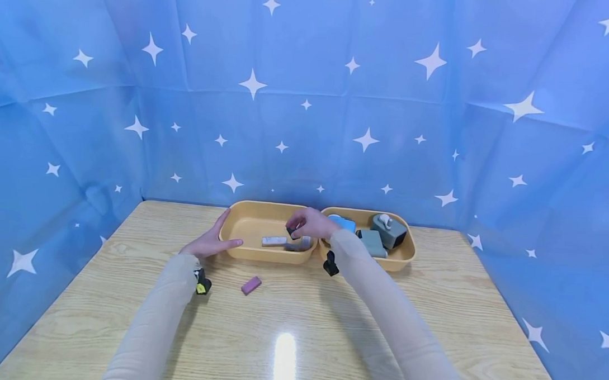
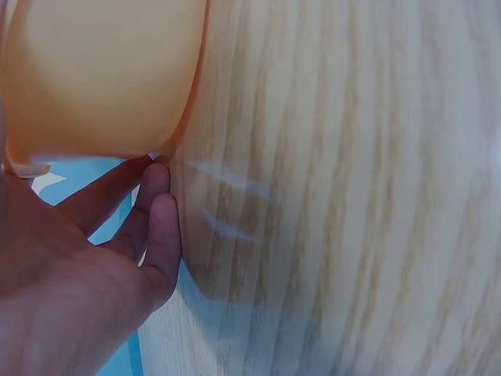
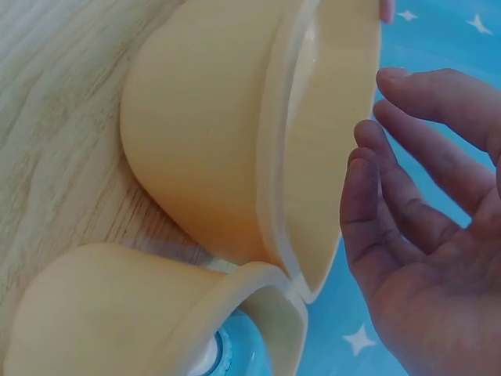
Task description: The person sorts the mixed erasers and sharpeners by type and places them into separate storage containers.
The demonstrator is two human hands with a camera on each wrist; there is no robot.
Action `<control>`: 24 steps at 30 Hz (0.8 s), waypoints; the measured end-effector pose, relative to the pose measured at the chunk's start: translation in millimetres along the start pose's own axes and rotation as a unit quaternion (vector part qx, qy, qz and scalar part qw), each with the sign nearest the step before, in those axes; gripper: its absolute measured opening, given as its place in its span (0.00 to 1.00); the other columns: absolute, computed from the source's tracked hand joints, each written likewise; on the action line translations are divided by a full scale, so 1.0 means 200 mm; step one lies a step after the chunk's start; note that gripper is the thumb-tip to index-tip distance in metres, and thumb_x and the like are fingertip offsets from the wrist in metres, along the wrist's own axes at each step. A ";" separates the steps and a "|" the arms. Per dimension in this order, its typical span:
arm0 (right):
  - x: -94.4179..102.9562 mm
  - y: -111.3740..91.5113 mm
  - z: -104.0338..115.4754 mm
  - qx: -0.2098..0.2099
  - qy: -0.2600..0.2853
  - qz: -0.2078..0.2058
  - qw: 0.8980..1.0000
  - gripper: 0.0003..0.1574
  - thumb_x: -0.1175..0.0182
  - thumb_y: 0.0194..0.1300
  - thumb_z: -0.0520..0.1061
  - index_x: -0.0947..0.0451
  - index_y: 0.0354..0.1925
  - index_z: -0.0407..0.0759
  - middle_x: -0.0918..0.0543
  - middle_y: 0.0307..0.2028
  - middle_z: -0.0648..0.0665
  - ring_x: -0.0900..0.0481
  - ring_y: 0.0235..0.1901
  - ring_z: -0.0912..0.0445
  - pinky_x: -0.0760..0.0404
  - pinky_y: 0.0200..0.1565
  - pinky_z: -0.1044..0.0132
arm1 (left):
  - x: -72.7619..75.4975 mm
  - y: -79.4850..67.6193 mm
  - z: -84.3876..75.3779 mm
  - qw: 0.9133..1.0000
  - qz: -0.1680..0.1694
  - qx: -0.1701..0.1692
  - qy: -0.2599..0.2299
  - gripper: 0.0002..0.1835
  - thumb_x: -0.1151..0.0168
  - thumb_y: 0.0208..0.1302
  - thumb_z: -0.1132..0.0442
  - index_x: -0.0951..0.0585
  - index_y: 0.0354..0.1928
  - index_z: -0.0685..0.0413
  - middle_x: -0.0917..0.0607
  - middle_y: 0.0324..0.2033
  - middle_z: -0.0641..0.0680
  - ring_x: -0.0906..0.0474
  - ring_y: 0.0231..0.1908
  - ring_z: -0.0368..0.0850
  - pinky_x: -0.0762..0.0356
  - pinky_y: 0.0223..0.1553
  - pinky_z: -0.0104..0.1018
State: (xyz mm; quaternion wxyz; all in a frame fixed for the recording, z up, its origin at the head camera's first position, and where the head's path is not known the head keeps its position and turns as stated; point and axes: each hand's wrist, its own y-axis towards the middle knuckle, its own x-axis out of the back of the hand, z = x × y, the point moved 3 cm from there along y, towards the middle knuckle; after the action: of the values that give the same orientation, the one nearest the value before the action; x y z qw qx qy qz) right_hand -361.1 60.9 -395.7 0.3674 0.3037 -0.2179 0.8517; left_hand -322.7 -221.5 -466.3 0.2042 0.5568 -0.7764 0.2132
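Spread across the left end of the left yellow tray (image 1: 267, 256) is my left hand (image 1: 209, 245), its thumb straight along the front and a finger up the side. The left wrist view has its other fingertips by the base of the tray. My right hand (image 1: 309, 222) hovers over the right end of this tray. A small black thing (image 1: 293, 232) shows just below its fingers in the head view. Viewed from the right wrist, my thumb and fingers are apart, with nothing visible between them. A white block-shaped piece (image 1: 274, 241) and a partly see-through, white-ended item (image 1: 298, 244) lie inside.
Directly beside it, a second yellow tray (image 1: 395, 265) holds a blue item (image 1: 345, 223) and grey-green boxy items (image 1: 373, 243). A purple block (image 1: 251, 285) lies on the wooden table (image 1: 229, 333) in front. Blue star-patterned cloth (image 1: 305, 173) stands along the back and sides.
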 end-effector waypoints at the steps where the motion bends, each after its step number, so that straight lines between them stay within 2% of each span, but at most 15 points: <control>1: 0.00 0.00 0.00 0.000 0.002 0.000 1.000 0.20 0.39 0.64 0.34 0.23 0.54 0.31 0.19 0.48 0.35 0.22 0.44 0.51 0.21 0.46 0.59 | 0.00 0.00 0.00 1.000 0.000 0.003 0.000 0.59 0.35 0.61 0.45 0.70 0.76 0.48 0.63 0.73 0.70 0.60 0.69 0.73 0.58 0.65 0.67; 9: -0.01 -0.02 0.00 -0.002 0.013 0.005 1.000 0.20 0.38 0.64 0.34 0.23 0.55 0.31 0.19 0.48 0.35 0.21 0.44 0.52 0.21 0.45 0.61 | 0.00 0.00 0.00 1.000 0.002 0.006 -0.009 0.60 0.35 0.60 0.44 0.70 0.76 0.47 0.63 0.72 0.71 0.60 0.69 0.73 0.59 0.65 0.67; 15: -0.02 -0.03 0.03 0.018 0.023 0.020 0.999 0.21 0.38 0.64 0.34 0.24 0.55 0.31 0.19 0.48 0.35 0.22 0.46 0.52 0.22 0.48 0.61 | 0.00 0.00 0.00 1.000 0.000 -0.002 0.002 0.60 0.35 0.60 0.44 0.70 0.76 0.48 0.63 0.72 0.71 0.60 0.68 0.74 0.58 0.64 0.68; 24: -0.08 -0.05 0.07 0.051 0.010 0.016 0.999 0.19 0.37 0.62 0.34 0.21 0.52 0.31 0.18 0.47 0.35 0.21 0.44 0.53 0.22 0.47 0.63 | 0.00 0.00 0.00 1.000 0.000 -0.004 -0.002 0.61 0.34 0.59 0.44 0.70 0.76 0.49 0.61 0.72 0.72 0.58 0.68 0.75 0.57 0.64 0.67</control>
State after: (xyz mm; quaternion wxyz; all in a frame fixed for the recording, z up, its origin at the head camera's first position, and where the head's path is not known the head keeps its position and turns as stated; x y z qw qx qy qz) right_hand -340.7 50.3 -394.0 0.3400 0.3097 -0.1754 0.8705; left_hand -322.3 -222.4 -466.5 0.2047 0.5562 -0.7778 0.2092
